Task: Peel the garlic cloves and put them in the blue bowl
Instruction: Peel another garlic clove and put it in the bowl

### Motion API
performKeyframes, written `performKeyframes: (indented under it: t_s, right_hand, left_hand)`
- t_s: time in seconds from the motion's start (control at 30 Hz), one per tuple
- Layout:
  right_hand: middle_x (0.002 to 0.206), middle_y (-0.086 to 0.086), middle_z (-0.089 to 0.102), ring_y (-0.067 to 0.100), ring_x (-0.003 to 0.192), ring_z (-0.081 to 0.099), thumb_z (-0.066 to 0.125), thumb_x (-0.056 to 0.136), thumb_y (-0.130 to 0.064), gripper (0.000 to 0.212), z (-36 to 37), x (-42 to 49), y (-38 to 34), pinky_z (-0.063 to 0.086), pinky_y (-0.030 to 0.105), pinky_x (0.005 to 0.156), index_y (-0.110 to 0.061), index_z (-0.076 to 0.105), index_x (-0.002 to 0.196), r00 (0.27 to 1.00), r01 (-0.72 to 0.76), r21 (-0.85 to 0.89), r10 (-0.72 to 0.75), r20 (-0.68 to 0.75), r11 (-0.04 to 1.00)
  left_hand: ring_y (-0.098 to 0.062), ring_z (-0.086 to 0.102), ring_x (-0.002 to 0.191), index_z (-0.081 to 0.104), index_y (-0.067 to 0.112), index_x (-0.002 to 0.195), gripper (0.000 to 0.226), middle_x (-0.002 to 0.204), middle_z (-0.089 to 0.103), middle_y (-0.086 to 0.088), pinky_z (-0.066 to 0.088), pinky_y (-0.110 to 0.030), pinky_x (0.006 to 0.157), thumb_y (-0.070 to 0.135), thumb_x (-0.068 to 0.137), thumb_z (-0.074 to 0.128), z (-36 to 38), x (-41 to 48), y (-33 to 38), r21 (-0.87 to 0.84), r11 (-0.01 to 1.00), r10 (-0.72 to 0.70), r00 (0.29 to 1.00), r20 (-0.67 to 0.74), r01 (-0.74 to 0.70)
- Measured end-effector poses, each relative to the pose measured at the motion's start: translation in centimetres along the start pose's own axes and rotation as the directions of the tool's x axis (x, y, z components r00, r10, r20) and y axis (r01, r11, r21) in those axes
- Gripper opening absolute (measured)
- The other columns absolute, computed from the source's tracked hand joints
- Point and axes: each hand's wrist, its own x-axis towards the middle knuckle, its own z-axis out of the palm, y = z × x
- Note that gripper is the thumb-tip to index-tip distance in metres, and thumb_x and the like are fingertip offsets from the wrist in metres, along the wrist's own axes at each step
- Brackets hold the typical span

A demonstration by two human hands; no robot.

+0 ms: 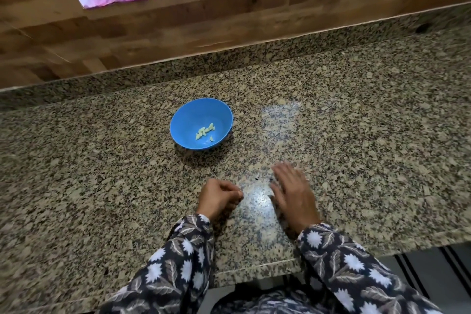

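Peeled cloves (205,131) are lying in the blue bowl (179,113)
Right hand (293,194) is lying flat and wide on the counter (356,135); left hand (218,197) is curling inward; what it holds, I cannot tell.

one blue bowl (188,120), two hands (219,197) (293,196)

Head view looks down close onto counter (356,122), apparently tilted

obstacle: blue bowl (201,123) mid-counter | free: granite counter (356,135) all around
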Motion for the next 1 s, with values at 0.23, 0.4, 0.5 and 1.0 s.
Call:
performKeyframes:
  t_s: [0.23,0.4,0.5,1.0]
  right_hand:
    - [0.149,0.001,0.030,0.017,0.137,0.030,0.011,0.097,-0.054,0.063,3.9,0.1,-1.1,0.013,0.042,0.107,-0.016,0.032,0.143,0.939,0.275,-0.277,-0.196,0.282,0.921]
    - [0.138,0.003,0.047,0.017,0.129,0.043,0.012,0.094,-0.059,0.071,2.8,1.1,0.8,0.012,0.043,0.110,-0.012,0.048,0.133,0.960,0.118,-0.374,-0.010,0.279,0.920]
    - [0.142,0.006,0.041,0.016,0.136,0.032,0.015,0.093,-0.058,0.071,2.2,0.9,1.6,0.003,0.042,0.114,-0.010,0.046,0.134,0.979,0.047,-0.396,0.035,0.198,0.917]
    - [0.147,-0.001,0.035,0.015,0.135,0.034,0.015,0.095,-0.056,0.063,4.0,-1.2,0.4,0.010,0.037,0.110,-0.019,0.034,0.142,0.938,0.254,-0.258,-0.173,0.299,0.932]
  left_hand:
    - [-0.017,0.061,0.058,0.070,0.000,0.081,0.005,0.068,0.069,-0.011,0.051,-0.022,0.053,0.001,0.077,0.072,-0.1,0.4,-0.9,-0.129,0.991,0.015,0.999,-0.033,-0.019]
    - [-0.015,0.063,0.059,0.071,0.002,0.081,0.006,0.070,0.071,-0.011,0.051,-0.021,0.054,0.004,0.076,0.074,0.3,0.7,-1.2,-0.118,0.992,0.037,0.996,-0.082,-0.046]
    - [-0.017,0.063,0.058,0.071,0.002,0.081,0.005,0.073,0.071,-0.012,0.054,-0.023,0.055,0.002,0.077,0.073,0.6,0.6,-1.3,-0.131,0.991,0.022,0.996,-0.090,-0.034]
    - [-0.019,0.060,0.050,0.064,-0.005,0.073,0.008,0.062,0.065,-0.014,0.056,-0.026,0.052,-0.004,0.077,0.070,0.7,2.1,2.2,0.160,0.975,-0.169,0.980,0.105,0.151]
